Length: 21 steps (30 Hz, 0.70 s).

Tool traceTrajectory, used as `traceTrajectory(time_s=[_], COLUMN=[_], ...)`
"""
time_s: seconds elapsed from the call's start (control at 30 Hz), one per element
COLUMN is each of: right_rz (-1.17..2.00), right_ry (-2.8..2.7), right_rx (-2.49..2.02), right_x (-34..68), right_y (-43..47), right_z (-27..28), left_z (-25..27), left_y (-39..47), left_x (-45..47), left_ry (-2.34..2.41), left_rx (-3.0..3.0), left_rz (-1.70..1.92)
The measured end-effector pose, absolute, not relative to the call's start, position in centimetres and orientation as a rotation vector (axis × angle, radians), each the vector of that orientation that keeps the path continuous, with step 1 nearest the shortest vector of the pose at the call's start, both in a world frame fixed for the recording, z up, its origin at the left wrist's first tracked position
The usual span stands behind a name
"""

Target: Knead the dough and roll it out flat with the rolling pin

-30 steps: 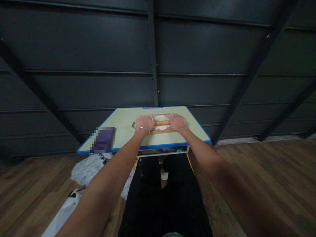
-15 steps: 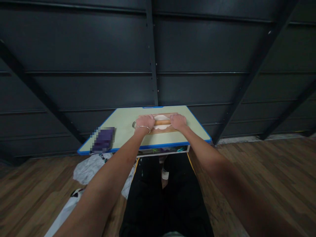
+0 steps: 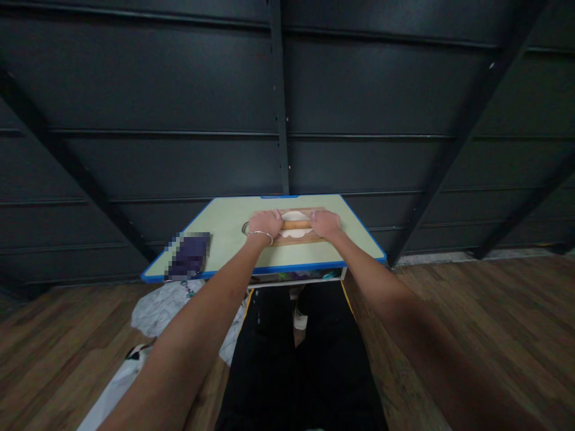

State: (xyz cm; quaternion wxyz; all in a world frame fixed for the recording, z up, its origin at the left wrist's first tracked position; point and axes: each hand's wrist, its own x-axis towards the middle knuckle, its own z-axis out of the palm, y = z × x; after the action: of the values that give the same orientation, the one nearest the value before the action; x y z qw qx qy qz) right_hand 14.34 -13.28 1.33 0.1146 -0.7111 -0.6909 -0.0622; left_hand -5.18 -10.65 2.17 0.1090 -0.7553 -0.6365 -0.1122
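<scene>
A wooden rolling pin (image 3: 296, 225) lies crosswise over a flat white sheet of what looks like dough (image 3: 294, 216). Under the sheet is a wooden board (image 3: 299, 240). My left hand (image 3: 266, 223), with a bangle at the wrist, is closed around the left end of the pin. The right end is wrapped by my right hand (image 3: 325, 222). Both ends of the pin are hidden under my fingers. A metal ring (image 3: 245, 228), perhaps part of the board, shows just left of my left hand.
The board rests on a small pale-green table (image 3: 229, 239) with a blue edge. A blurred dark purple item (image 3: 188, 254) lies at its left corner. White bags (image 3: 162, 308) are on the wood floor to the left. A dark panelled wall (image 3: 179, 161) stands behind the table.
The view has shifted very slightly. Both hands stay on the rolling pin, which has barely moved over the white sheet.
</scene>
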Motion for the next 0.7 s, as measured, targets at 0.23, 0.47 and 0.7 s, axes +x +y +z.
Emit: traceTrajectory(time_s=[0.23, 0.47, 0.7], right_rz=[-0.139, -0.063, -0.083], right_ry=[-2.123, -2.119, -2.111], right_rx=[-2.060, -2.106, -2.081], right_x=[14.6, 14.6, 14.6], right_y=[-13.4, -13.1, -13.0], right_z=[1.9, 2.2, 1.8], left_z=[2.4, 2.4, 2.6], left_y=[-10.4, -10.0, -11.0], left_x=[-5.0, -5.2, -6.4], left_ry=[-1.958, -1.897, -1.897], left_rx=[-2.206, -2.268, -2.232], left_rz=[-0.306, -0.213, -0.390])
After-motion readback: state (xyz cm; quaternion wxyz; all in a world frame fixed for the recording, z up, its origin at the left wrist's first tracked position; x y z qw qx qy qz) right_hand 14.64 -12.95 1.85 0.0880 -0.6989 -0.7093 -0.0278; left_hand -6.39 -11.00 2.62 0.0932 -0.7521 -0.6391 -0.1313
